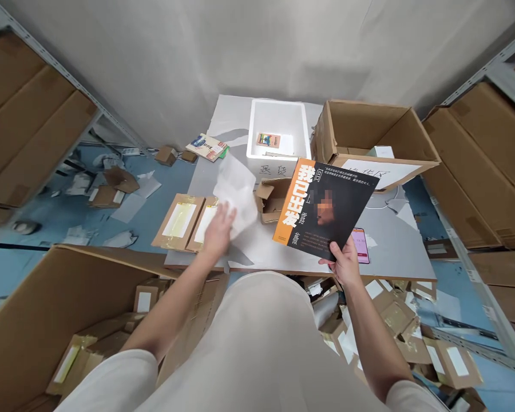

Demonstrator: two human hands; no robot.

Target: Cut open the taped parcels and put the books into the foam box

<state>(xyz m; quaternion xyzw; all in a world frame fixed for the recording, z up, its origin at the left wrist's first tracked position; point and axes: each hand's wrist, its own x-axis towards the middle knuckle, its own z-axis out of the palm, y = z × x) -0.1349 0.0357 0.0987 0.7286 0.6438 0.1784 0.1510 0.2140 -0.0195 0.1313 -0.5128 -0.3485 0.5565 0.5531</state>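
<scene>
My right hand grips a book by its lower right corner, its thumb on the cover. The book has a black cover with an orange strip and large white Chinese characters, and it is tilted above the table. My left hand, smeared by motion, holds a translucent white plastic wrapping sheet. Below that hand lie two flat cardboard packages with white labels and yellow tape. A small open carton stands between the sheet and the book. Partly behind my right hand lies a phone with a lit screen.
At the back of the table stand a white foam box with a small card inside and a large open carton. Books lie at the left edge. A big carton of used boxes stands lower left; cardboard scraps lie lower right.
</scene>
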